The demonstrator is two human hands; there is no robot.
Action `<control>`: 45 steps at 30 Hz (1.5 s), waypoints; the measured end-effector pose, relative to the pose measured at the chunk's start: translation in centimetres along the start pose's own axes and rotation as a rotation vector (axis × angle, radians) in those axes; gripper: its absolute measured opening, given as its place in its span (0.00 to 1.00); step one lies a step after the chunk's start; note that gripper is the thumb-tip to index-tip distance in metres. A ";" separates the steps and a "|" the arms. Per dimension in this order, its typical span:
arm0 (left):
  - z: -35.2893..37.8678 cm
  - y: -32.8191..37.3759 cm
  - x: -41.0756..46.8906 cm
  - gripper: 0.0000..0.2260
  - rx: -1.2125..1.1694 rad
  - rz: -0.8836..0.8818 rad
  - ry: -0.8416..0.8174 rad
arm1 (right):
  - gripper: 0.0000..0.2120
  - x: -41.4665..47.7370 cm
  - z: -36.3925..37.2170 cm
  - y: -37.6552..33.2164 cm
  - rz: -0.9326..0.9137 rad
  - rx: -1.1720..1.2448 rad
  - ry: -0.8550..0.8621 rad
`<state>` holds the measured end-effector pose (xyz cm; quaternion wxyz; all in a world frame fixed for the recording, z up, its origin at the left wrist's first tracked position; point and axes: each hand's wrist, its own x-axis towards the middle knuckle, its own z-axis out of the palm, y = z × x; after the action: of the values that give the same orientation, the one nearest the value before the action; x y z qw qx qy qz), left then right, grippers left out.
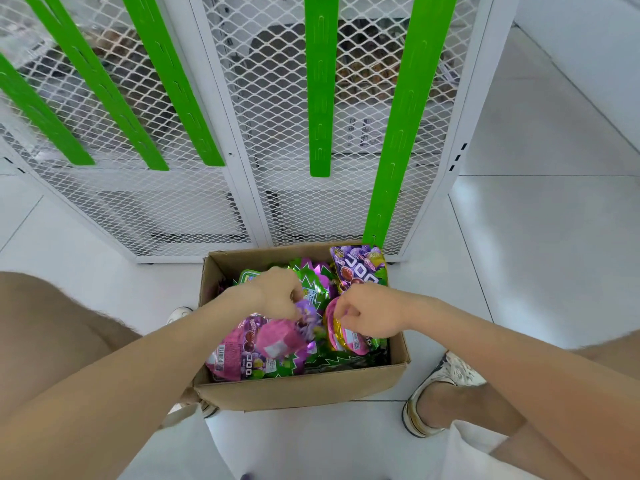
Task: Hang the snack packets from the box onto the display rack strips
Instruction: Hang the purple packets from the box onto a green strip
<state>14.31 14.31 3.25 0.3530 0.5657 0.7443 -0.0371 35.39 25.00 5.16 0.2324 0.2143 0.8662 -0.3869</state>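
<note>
Inside, the cardboard box point(304, 393) holds purple and green snack packets point(242, 355).

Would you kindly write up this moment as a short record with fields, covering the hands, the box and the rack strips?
left hand: closed on a purple packet inside the box
right hand: pinching the top of a pink packet in the box
box: open cardboard, on the floor before the rack, full of snack packets
hung packet: one purple packet at the bottom of the rightmost strip
other strips: green, no packets visible on them
rack: white wire mesh
</note>
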 end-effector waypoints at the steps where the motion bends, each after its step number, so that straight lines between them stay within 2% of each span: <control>1: -1.1 1.0 -0.4 0.08 -0.104 -0.011 0.031 | 0.14 0.2 -0.2 -0.4 -0.023 0.084 0.046; 5: -3.4 5.1 -2.3 0.04 -0.631 -0.118 0.105 | 0.14 0.7 -0.8 -1.8 -0.081 0.401 0.229; 7: -4.1 6.4 -3.1 0.05 -0.781 -0.108 0.115 | 0.15 0.2 -1.2 -2.3 -0.090 0.429 0.293; 9: -4.8 7.2 -3.9 0.12 -0.852 -0.071 0.038 | 0.07 -0.5 -1.6 -1.9 -0.115 0.388 0.362; 11: -5.5 7.5 -4.1 0.16 -0.848 -0.081 -0.032 | 0.11 -1.1 -2.0 -0.9 -0.052 0.333 0.412; 12: -5.6 7.6 -3.9 0.16 -0.800 -0.100 -0.003 | 0.12 -1.3 -2.2 -0.5 -0.014 0.312 0.433; 15: -5.4 8.0 -2.3 0.12 -0.380 -0.130 0.313 | 0.07 -2.0 -3.0 0.7 0.082 0.287 0.506; 17: -5.2 8.5 -0.9 0.10 -0.293 -0.065 0.451 | 0.12 -2.2 -3.9 1.2 0.159 0.248 0.596; 20: -5.7 9.5 0.9 0.28 -0.421 0.094 0.385 | 0.22 -2.6 -5.3 2.0 0.197 0.308 0.786; 22: -6.3 10.4 1.8 0.32 -0.564 0.144 0.342 | 0.24 -2.7 -6.2 2.5 0.176 0.357 0.887; 25: -6.8 11.1 2.9 0.29 -0.799 0.169 0.292 | 0.26 -2.1 -6.8 3.0 0.148 0.374 0.961; 27: -6.8 11.4 3.3 0.20 -0.887 0.195 0.257 | 0.25 -1.6 -6.9 3.0 0.138 0.341 0.975; 29: -6.8 11.7 3.6 0.14 -0.898 0.193 0.270 | 0.25 -1.2 -6.8 2.8 0.133 0.294 0.972; 33: -6.5 11.2 3.8 0.07 -0.839 0.153 0.267 | 0.26 -1.0 -6.3 2.4 0.133 0.288 0.972; 35: -6.5 10.8 3.8 0.07 -0.828 0.155 0.254 | 0.27 -1.0 -6.0 2.2 0.149 0.282 0.978; 40: -6.2 10.0 3.7 0.14 -0.774 0.181 0.235 | 0.28 -1.1 -5.6 1.7 0.180 0.257 1.018; 45: -6.1 9.9 3.2 0.14 -0.834 0.189 0.208 | 0.27 -0.8 -4.7 1.9 0.225 0.250 0.974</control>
<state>19.64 23.28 9.39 0.4761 0.4411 0.6720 0.3565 36.02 29.64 7.30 -0.1854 0.4876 0.7926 -0.3155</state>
